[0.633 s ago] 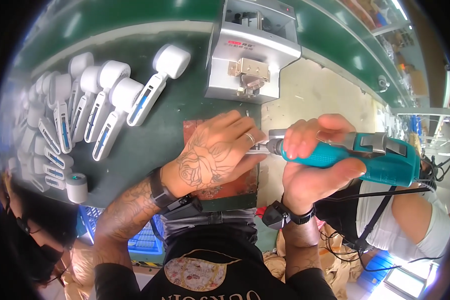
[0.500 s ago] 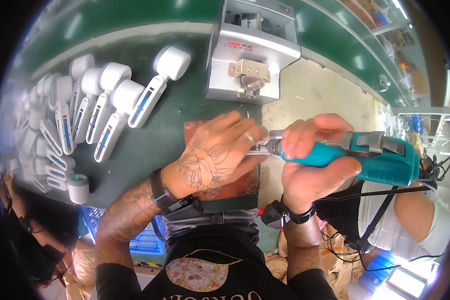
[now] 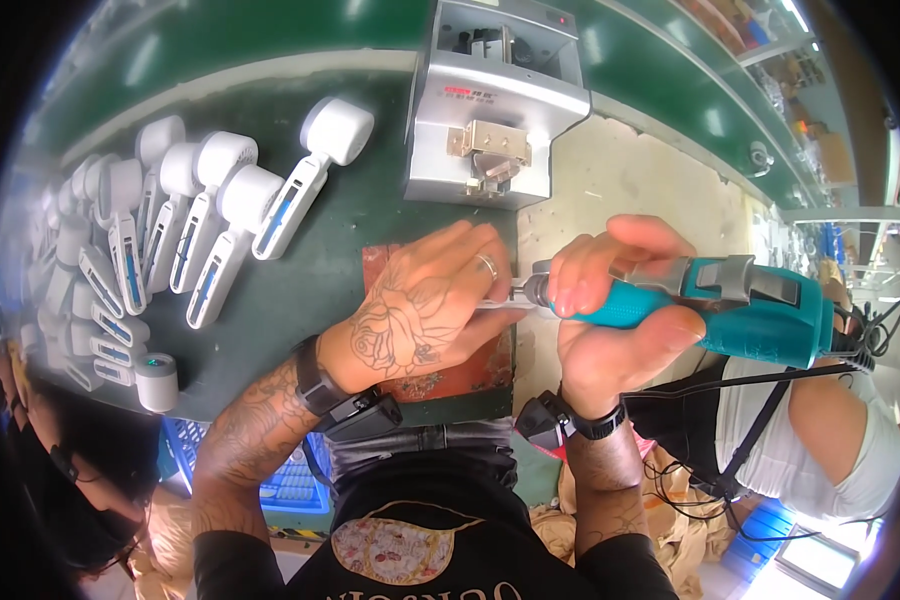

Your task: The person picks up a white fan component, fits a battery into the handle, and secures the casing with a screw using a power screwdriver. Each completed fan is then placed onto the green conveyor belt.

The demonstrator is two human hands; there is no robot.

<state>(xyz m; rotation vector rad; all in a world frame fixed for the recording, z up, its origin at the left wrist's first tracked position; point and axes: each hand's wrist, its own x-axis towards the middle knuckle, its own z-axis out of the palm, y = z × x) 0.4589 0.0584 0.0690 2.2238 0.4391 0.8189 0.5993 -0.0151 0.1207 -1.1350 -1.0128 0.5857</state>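
Observation:
My right hand (image 3: 610,330) is closed round a teal electric screwdriver (image 3: 660,305), held almost level with its tip toward the left. The thin metal bit (image 3: 520,292) reaches my left fingertips. There my left hand (image 3: 425,300), fingers bent and back turned up, pinches a pale part (image 3: 500,302), mostly hidden under the fingers, so its kind does not show. Beneath this hand lies a worn red mat (image 3: 470,375) on the green table. To the left stand and lie several white handheld fans (image 3: 300,190) with round heads and blue strips in their handles.
A silver-grey machine (image 3: 490,110) with a metal bracket on its front stands beyond my hands. A small white cylinder (image 3: 157,382) is near the table's left edge, above a blue crate (image 3: 295,480). Other people are at both sides; cables (image 3: 690,490) hang at the right.
Both hands and the screwdriver appear slightly farther left, as do the machine and the fans, so the view has shifted a little. The grips stay the same.

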